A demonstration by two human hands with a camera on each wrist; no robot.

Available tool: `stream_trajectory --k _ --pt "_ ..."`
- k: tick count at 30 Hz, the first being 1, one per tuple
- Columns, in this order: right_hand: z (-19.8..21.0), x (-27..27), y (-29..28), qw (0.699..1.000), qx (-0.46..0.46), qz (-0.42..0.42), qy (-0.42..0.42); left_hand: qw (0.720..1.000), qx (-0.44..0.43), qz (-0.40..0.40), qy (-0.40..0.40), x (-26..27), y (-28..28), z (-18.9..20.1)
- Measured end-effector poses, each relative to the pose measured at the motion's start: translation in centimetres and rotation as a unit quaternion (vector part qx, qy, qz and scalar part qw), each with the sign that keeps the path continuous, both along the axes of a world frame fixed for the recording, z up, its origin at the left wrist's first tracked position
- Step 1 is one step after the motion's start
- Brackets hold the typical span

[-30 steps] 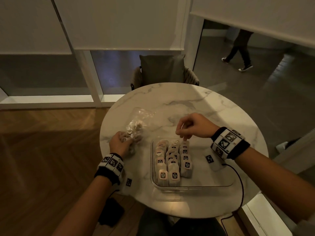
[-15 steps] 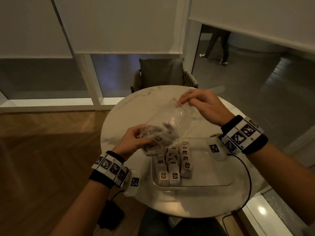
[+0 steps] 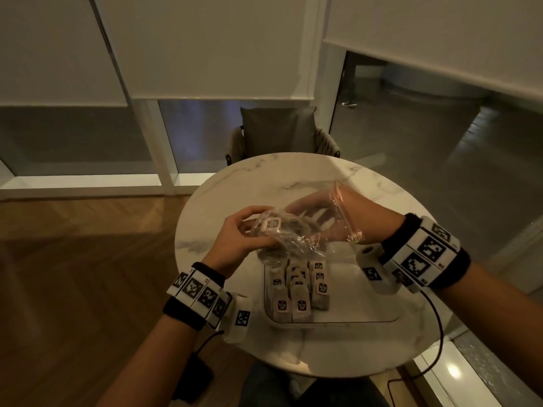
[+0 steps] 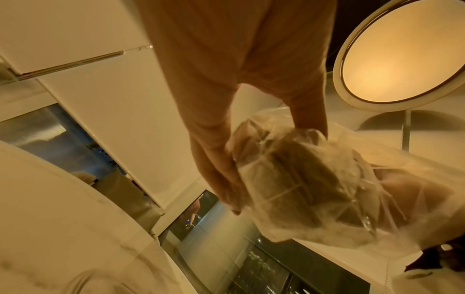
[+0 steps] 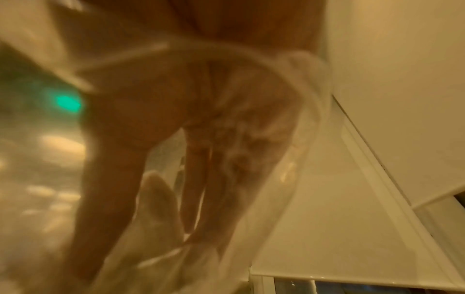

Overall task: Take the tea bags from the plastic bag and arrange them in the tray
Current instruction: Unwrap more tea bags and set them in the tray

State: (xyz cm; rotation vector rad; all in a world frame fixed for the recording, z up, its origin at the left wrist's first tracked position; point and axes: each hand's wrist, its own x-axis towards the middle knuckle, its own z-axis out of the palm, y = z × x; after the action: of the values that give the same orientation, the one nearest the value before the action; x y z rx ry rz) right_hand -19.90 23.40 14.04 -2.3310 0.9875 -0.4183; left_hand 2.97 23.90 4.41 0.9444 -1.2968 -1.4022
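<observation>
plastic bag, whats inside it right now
The plastic bag holds a clump of tea bags, gripped through the film by the left hand. The right hand reaches in through the mouth. Their count is hidden by crumpled plastic.

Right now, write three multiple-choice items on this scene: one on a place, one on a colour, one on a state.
1. Where is the right hand?
A. Inside the plastic bag
B. Flat on the tray
C. Under the table

2. What colour is the strip at the bag's mouth?
A. Green
B. Red
C. Black

3. How do the tea bags in the tray stand?
A. Scattered flat
B. Upright in rows
C. Piled outside it

Answers: A, the fingers show through the plastic; B, a reddish band runs across the wrist; B, the tags face forward in columns.
</observation>
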Motion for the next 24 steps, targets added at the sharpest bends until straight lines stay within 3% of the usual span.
stream_trajectory --k 10,16,22,24 --pt "-1.8 0.0 0.3 0.999 -0.010 -0.009 -0.041 0.998 0.003 0.062 -0.021 -1.0 0.9 -0.2" --pt "-2.2 -0.9 -0.5 0.994 0.023 -0.061 -0.089 0.998 0.055 0.025 0.017 -0.7 1.2 -0.5" --pt "-3.5 0.0 -0.4 0.992 -0.008 -0.047 -0.116 0.998 0.058 -0.010 0.027 -0.7 1.7 -0.8" --pt "-3.9 -0.1 -0.5 0.988 -0.008 -0.078 -0.129 0.998 0.057 -0.014 0.034 -0.6 1.7 -1.1"
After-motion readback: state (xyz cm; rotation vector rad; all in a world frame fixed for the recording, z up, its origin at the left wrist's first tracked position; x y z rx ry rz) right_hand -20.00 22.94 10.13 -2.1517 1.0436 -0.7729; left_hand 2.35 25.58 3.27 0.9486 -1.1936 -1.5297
